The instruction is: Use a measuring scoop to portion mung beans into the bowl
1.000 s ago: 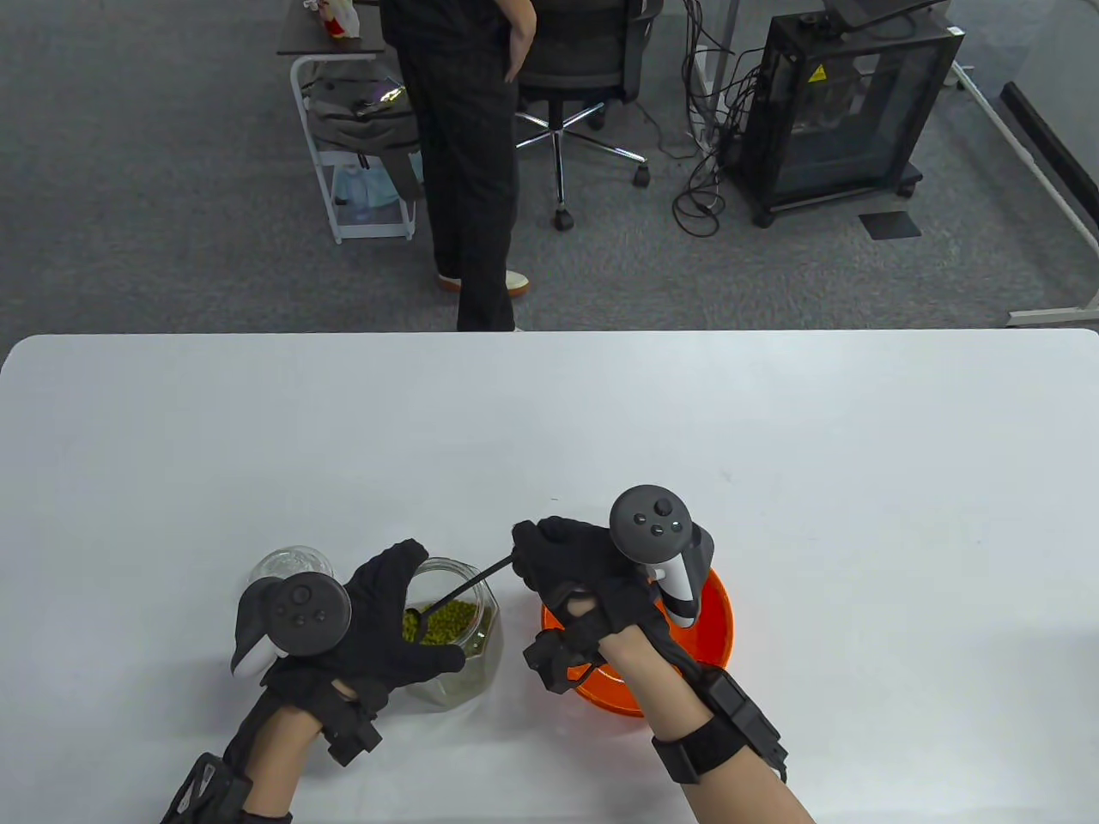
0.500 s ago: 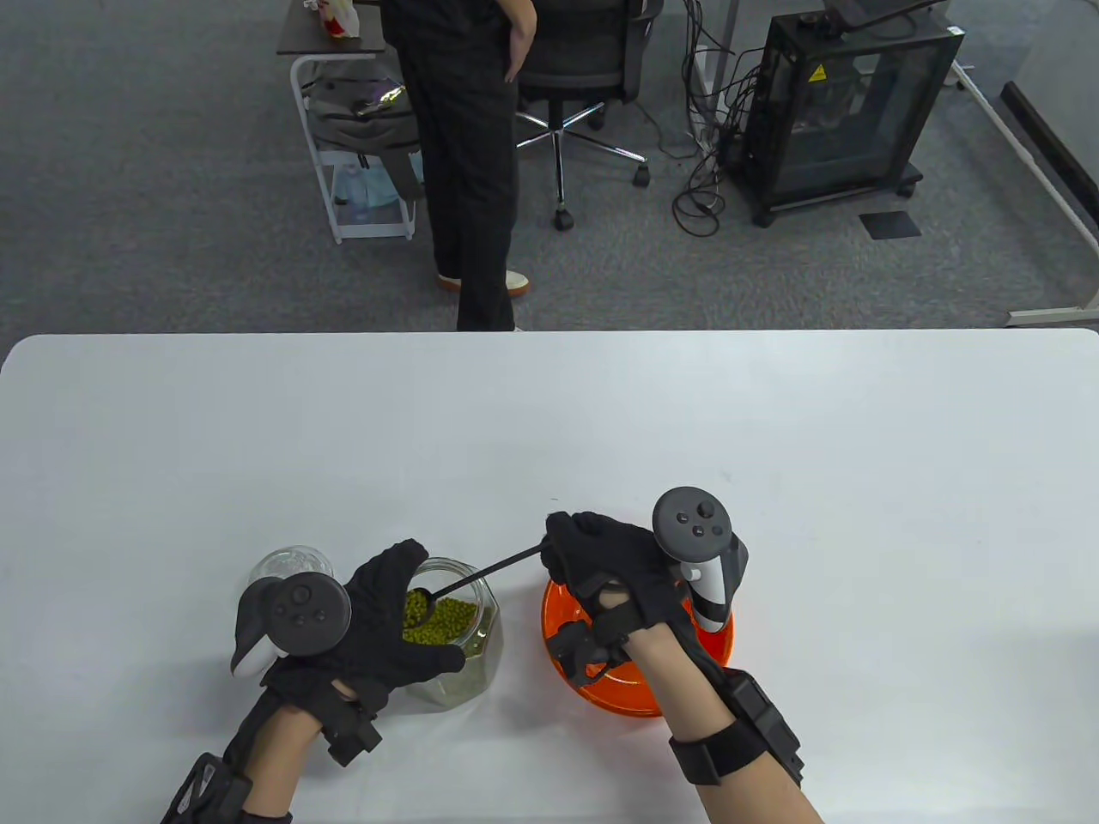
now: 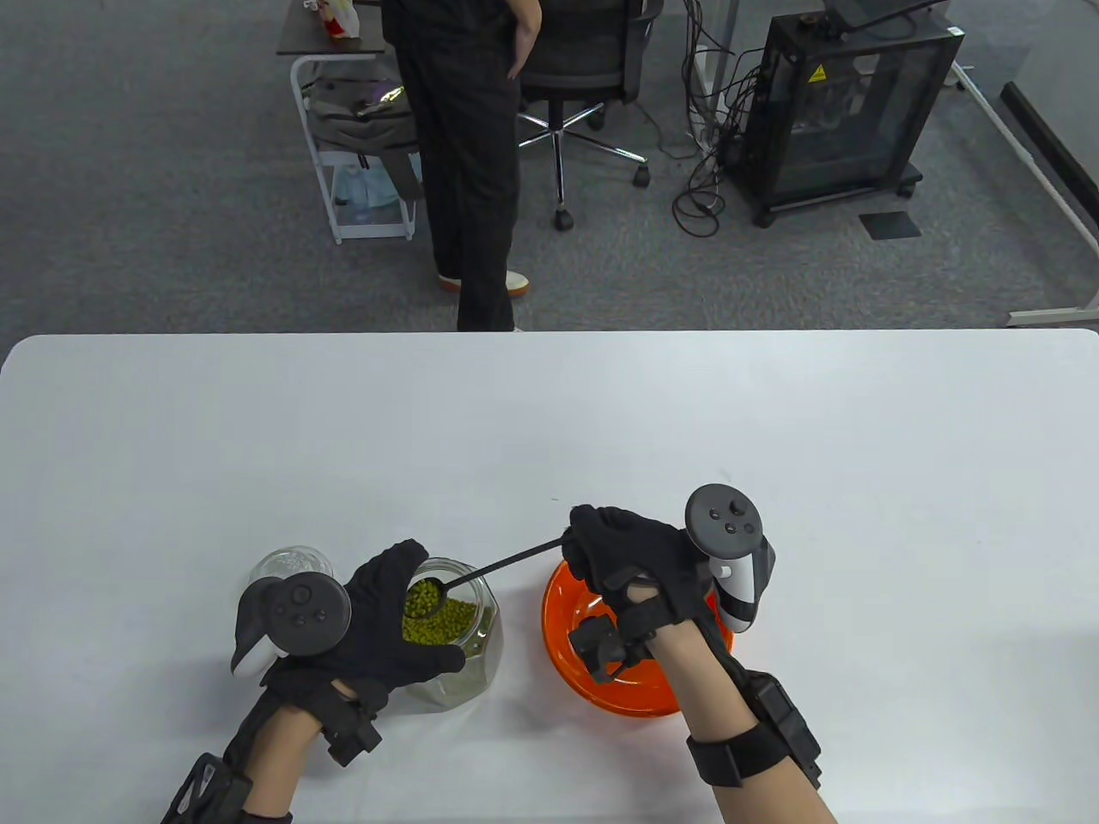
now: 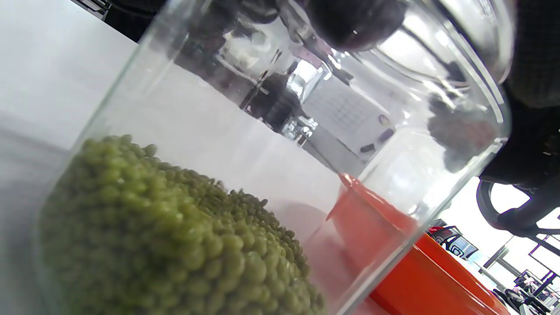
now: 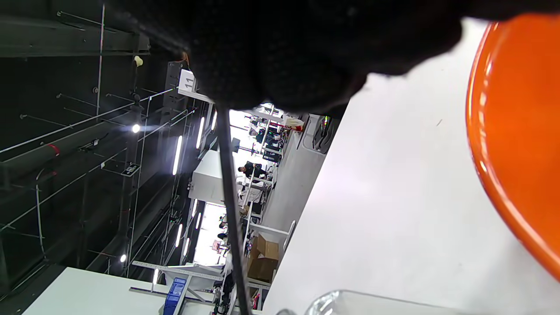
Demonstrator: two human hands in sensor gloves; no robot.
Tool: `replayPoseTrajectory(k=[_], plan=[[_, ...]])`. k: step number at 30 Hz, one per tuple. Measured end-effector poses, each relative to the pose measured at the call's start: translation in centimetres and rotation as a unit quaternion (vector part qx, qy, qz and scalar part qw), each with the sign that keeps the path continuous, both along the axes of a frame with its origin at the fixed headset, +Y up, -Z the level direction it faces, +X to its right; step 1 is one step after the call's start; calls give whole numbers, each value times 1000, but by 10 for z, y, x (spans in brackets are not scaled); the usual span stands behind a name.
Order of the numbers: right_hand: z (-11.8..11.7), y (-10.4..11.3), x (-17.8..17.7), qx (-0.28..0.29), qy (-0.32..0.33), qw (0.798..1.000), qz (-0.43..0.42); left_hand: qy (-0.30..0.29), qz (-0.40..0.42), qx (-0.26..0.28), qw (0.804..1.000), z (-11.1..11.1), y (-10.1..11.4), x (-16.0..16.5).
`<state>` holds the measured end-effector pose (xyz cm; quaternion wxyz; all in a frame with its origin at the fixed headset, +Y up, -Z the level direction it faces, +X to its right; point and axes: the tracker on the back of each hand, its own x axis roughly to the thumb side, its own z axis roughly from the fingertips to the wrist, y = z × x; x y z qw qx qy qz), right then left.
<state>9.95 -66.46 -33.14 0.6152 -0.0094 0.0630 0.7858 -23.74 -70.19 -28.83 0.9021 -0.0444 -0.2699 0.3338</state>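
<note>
looking down shows the left hand point(image 3: 378, 627) gripping the jar point(image 3: 459, 639) and the right hand point(image 3: 635, 562) pinching the scoop point(image 3: 425, 596), its bean-filled cup over the jar mouth, left of that hand, unseen from either wrist.

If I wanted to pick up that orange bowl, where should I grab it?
Probably by the rim of the orange bowl, coming from the near side: it is wide and shallow, and the right hand holding the scoop hovers over its far edge.

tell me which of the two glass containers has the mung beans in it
The glass jar the left hand grips, beside the orange bowl. The smaller glass piece behind that hand shows no beans.
</note>
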Motion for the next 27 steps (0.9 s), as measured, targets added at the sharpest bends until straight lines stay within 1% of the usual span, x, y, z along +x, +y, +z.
replayPoseTrajectory(k=[8,15,20,24,27], plan=[[7,6,19,2,-1,1000,-31,0,0,0,1000,0,0,0],[13,12,39,7,-20,998,-56,0,1,-1,1000,0,0,0],[17,14,67,8,-37,995,-88,0,0,-1,1000,0,0,0],[20,14,92,9,-57,995,-87,-1,0,-1,1000,0,0,0],[22,9,112,5,-72,993,-88,-1,-1,-1,1000,0,0,0]])
